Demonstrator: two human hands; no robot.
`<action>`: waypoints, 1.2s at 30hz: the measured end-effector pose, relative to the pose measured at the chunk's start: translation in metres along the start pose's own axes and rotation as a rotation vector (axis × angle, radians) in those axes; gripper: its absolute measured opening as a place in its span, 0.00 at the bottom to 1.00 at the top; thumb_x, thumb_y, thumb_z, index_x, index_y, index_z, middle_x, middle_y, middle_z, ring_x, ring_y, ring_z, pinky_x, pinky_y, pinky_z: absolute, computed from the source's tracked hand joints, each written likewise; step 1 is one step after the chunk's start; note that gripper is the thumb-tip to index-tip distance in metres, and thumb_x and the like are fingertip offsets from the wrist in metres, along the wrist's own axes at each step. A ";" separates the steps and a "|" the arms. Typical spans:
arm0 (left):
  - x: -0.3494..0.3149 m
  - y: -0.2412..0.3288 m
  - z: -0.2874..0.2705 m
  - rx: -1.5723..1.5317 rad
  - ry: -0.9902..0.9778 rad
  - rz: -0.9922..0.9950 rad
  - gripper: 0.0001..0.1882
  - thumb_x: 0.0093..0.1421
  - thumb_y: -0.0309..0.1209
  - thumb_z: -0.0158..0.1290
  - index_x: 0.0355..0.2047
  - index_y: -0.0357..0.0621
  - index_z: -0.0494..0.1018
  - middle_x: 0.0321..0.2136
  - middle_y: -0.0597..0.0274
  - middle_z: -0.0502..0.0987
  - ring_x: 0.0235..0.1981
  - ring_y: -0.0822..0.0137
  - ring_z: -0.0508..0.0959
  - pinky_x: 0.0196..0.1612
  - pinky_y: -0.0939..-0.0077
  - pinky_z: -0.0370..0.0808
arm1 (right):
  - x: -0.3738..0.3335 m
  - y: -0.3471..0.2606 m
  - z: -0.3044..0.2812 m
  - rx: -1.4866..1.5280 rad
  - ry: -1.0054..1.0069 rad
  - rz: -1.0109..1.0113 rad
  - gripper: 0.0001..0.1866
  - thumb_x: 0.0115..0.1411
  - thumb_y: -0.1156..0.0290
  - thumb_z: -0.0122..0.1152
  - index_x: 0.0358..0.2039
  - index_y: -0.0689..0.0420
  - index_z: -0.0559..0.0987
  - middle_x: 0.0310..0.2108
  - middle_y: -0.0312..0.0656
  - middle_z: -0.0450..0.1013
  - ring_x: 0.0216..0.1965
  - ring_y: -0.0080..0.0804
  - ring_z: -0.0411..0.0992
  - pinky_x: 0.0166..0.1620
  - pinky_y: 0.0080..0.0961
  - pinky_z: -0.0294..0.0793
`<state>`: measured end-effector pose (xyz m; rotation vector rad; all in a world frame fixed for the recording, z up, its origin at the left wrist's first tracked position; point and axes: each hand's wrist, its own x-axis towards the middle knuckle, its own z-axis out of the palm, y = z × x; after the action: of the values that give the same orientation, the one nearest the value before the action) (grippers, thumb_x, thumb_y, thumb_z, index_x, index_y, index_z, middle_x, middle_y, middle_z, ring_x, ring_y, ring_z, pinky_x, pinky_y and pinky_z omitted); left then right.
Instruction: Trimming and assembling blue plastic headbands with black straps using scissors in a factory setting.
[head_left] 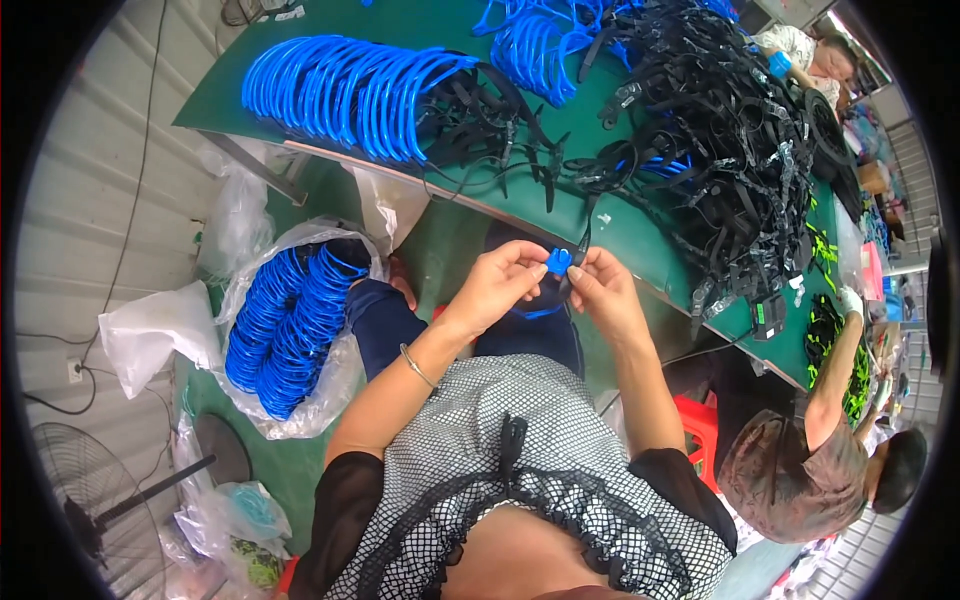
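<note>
Just off the table's near edge, over my lap, my two hands meet. My left hand [507, 278] is closed in a pinch on a small blue plastic clip [559, 262]. Beside it, my right hand [606, 290] pinches a black strap [584, 240] that runs up toward the table and touches the clip. Part of a blue loop [540, 313] shows below my fingers; how it joins the clip is hidden. A large tangled heap of black straps [720, 130] with clear buckles lies on the table to the right.
A row of blue loops [350, 95] with black straps lies on the green table [215, 105]. On the floor at left stands a clear bag [345, 400] of blue loops, near a fan [90, 510]. A co-worker [800, 470] sits at right, another person [810, 60] at the far right.
</note>
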<state>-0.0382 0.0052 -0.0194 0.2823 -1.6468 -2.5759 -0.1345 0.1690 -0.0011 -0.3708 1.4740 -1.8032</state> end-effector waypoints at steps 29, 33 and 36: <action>-0.036 0.035 0.005 0.048 0.036 -0.068 0.13 0.62 0.33 0.47 0.42 0.36 0.71 0.24 0.68 0.74 0.18 0.85 0.66 0.20 0.91 0.62 | -0.015 -0.033 0.029 0.100 -0.028 -0.050 0.07 0.54 0.79 0.58 0.31 0.60 0.68 0.25 0.37 0.70 0.22 0.20 0.70 0.25 0.13 0.71; -0.026 0.039 0.019 0.082 -0.065 -0.048 0.12 0.61 0.33 0.49 0.39 0.36 0.73 0.28 0.68 0.76 0.25 0.83 0.70 0.27 0.87 0.67 | -0.009 -0.022 0.029 0.022 0.042 -0.121 0.08 0.54 0.78 0.59 0.32 0.60 0.68 0.23 0.36 0.70 0.22 0.18 0.69 0.24 0.13 0.70; -0.020 0.027 0.025 0.339 -0.038 0.100 0.12 0.57 0.33 0.53 0.35 0.36 0.74 0.26 0.65 0.77 0.27 0.80 0.73 0.29 0.82 0.70 | -0.011 -0.020 0.028 -0.031 0.064 -0.144 0.09 0.54 0.77 0.60 0.32 0.61 0.69 0.23 0.34 0.69 0.22 0.16 0.68 0.25 0.12 0.69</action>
<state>-0.0248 0.0191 0.0176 0.1645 -2.0514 -2.2363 -0.1164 0.1579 0.0284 -0.4483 1.5554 -1.9226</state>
